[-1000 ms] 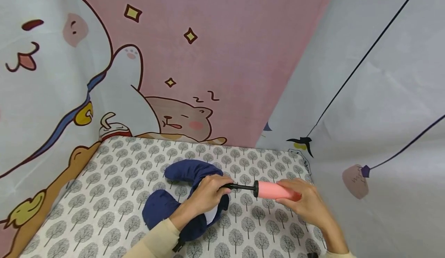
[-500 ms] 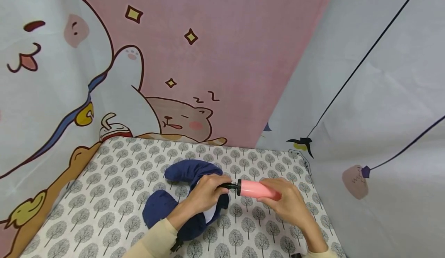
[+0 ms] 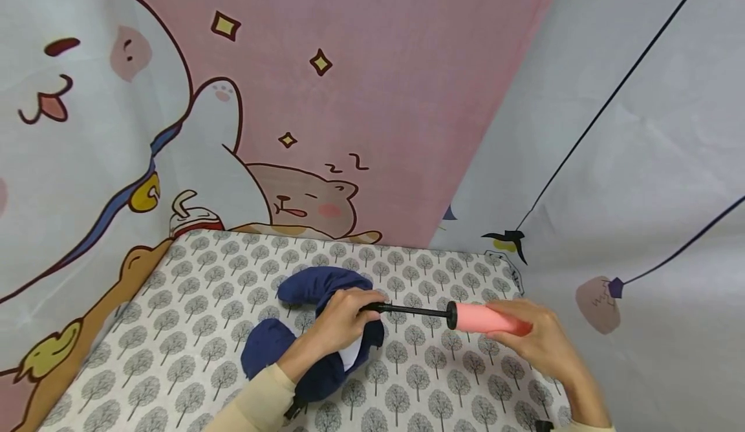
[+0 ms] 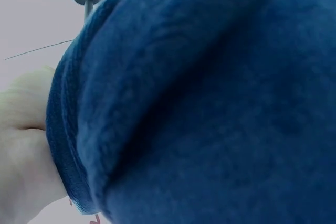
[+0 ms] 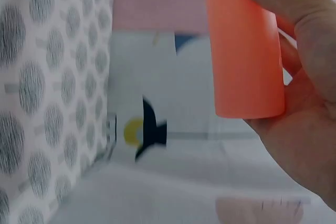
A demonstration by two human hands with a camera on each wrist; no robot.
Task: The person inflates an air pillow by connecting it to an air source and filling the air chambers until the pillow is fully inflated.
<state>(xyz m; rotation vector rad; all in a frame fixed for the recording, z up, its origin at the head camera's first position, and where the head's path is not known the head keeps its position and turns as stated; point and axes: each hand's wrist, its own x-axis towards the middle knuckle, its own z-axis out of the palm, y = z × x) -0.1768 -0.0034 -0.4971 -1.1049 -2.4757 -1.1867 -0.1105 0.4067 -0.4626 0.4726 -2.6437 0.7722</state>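
A hand pump with a pink barrel (image 3: 474, 317) and a thin black rod (image 3: 416, 310) is held level between my two hands. My right hand (image 3: 541, 335) grips the barrel's right end; in the right wrist view its fingers and thumb wrap the barrel (image 5: 247, 61). At the rod's other end, my left hand (image 3: 343, 319) holds the black tip, over a navy U-shaped neck pillow (image 3: 268, 348). A long stretch of rod shows between tip and barrel. The pillow (image 4: 220, 103) fills most of the left wrist view and hides the left fingers.
The pillow lies on a table covered with tree-print cloth (image 3: 192, 335). Fabric walls with cartoon prints, including a sleeping bear (image 3: 308, 199), stand at the back and both sides. A white patch (image 3: 351, 354) shows on the pillow beside the left hand.
My right hand first slid the pink barrel left toward the left hand, then drew it back right, farther than before. More black rod is exposed now. The left hand and pillow stayed nearly still.
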